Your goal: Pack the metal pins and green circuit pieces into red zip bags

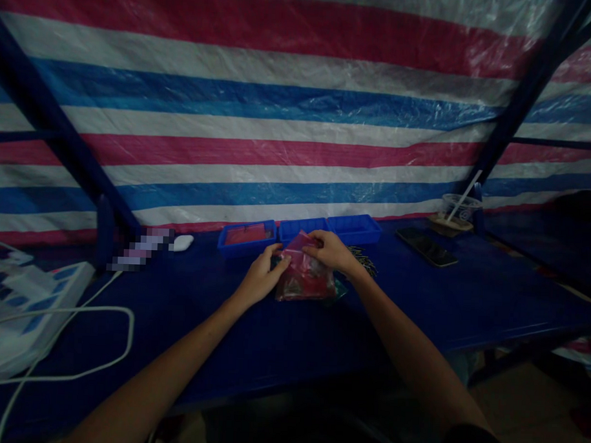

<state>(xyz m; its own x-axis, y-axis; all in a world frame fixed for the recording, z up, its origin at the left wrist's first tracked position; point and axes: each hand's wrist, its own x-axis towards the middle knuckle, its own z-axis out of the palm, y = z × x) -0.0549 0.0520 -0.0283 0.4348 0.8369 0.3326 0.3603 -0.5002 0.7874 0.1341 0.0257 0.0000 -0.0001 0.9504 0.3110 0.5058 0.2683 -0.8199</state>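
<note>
A clear plastic bag with red contents [306, 279] rests on the blue table [272, 337], a little past its middle. My left hand [263, 276] grips the bag's left edge. My right hand [329, 250] pinches its top edge. Both forearms reach forward from the bottom of the view. A second bag with a greenish tint [340, 289] peeks out from under the red one on the right.
Three blue trays [353, 229] stand in a row behind the bag; the left tray [247, 236] holds red pieces. A phone [426, 246] and a plastic cup with a straw [459, 208] sit at the right. A white power strip and cable [55, 303] lie left. A striped tarp hangs behind.
</note>
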